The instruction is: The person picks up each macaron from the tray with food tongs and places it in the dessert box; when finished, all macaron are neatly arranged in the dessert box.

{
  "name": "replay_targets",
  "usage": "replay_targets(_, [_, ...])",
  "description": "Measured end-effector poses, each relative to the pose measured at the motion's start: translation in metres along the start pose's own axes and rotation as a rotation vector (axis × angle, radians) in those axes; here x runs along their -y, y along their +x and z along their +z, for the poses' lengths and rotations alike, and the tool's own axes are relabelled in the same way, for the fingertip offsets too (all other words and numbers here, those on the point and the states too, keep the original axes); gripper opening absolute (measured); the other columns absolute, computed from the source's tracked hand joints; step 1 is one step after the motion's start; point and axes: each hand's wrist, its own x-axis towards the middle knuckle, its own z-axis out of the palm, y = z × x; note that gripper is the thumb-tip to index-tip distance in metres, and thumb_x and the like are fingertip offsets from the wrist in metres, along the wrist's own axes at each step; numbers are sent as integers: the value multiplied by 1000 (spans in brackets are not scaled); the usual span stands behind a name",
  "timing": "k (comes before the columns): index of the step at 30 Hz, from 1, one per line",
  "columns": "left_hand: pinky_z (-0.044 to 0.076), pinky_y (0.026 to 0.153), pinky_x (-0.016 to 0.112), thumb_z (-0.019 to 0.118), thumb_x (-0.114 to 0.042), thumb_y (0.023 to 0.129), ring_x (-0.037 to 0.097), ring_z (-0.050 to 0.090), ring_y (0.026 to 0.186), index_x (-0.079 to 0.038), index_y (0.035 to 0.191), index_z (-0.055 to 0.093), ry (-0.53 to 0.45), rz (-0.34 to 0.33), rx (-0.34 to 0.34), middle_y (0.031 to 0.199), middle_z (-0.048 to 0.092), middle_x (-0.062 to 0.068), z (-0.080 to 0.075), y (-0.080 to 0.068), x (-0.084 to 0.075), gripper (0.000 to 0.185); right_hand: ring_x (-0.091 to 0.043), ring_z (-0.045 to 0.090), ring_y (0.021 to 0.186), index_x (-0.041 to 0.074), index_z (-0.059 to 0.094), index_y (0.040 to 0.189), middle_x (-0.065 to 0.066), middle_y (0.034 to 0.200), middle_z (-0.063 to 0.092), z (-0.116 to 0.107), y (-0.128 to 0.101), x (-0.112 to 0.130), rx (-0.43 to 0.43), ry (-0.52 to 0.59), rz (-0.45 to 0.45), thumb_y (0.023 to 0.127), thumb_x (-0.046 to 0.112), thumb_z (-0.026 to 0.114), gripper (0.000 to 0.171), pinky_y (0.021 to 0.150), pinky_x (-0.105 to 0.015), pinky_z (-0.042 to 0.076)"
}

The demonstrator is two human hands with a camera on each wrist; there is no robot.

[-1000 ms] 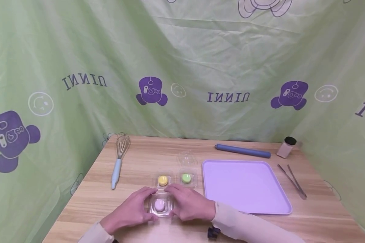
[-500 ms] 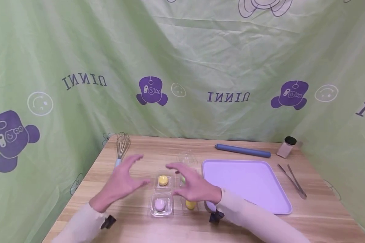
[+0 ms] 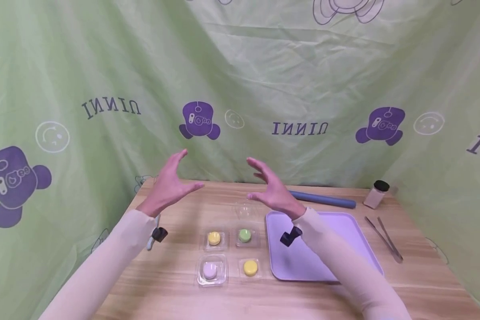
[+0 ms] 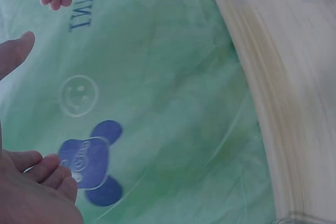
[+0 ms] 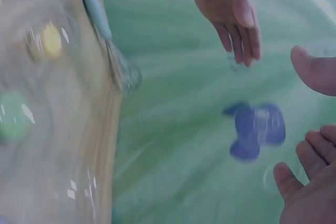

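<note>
Both hands are raised above the table with nothing in them, palms toward each other. My left hand is at the back left, thumb and fingers spread apart. Opposite it, my right hand has its fingers extended in the same way. Below and nearer to me sit small clear plastic boxes with macarons: a yellow macaron, a green macaron, a lilac macaron and another yellow macaron. In the right wrist view, both hands appear in front of the green cloth.
A lilac tray lies right of the boxes, partly behind my right forearm. Behind the boxes is a clear plastic lid. A blue rolling pin, a black-capped jar and tongs lie farther right. The whisk is largely hidden by my left arm in the head view.
Both hands have left the lilac macaron's box and risen up and away, spreading apart. The front yellow macaron, earlier covered by the right hand, now shows. The boxes stay in place.
</note>
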Motion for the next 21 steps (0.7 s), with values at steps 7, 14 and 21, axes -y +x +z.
replay_targets(7, [24,123,67,86,-47,74,36,26,155,-18,162,20,-34,-32,109,168,27,10,34,24,16,115,-35,31,152,5,28,158,-20,164,32,-17,0,-45,-12,-16,156,78,-1,82,97,125,-57,31])
replay_targets(14, [31,123,61,86,-40,77,41,36,149,-3,159,22,-72,4,285,162,34,22,77,33,29,111,-43,34,149,-1,28,157,-23,162,34,-24,-13,-87,82,-104,286,78,-4,79,94,123,-59,32])
replay_targets(21, [35,122,58,86,-35,76,42,41,145,5,155,30,3,51,413,158,39,25,111,36,27,104,-42,31,151,-2,26,157,-23,164,31,-18,-19,-111,245,-160,339,79,-2,77,93,124,-59,30])
